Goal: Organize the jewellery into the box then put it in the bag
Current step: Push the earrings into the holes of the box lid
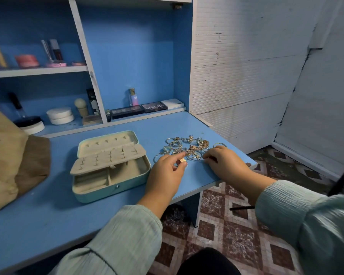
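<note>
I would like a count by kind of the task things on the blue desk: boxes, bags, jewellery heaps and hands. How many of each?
Jewellery box, open: 1
Paper bag: 1
Jewellery pile, pieces too tangled to count: 1
Hands: 2, the left hand pinching a gold ring, the right hand at the pile
Total: 6

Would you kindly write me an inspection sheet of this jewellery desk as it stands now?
Surface: blue desk, jewellery pile near its right edge.
Job's things: jewellery box open, compartments look empty; jewellery pile loose and tangled; paper bag at left.
Clutter: makeup palettes, perfume bottle, white jars on the shelves.
Hands: left hand pinches a gold ring; right hand fingers curled at the pile's edge, grip unclear.
Cables: nothing seen.
Surroundings: white wall, patterned tile floor.
</note>
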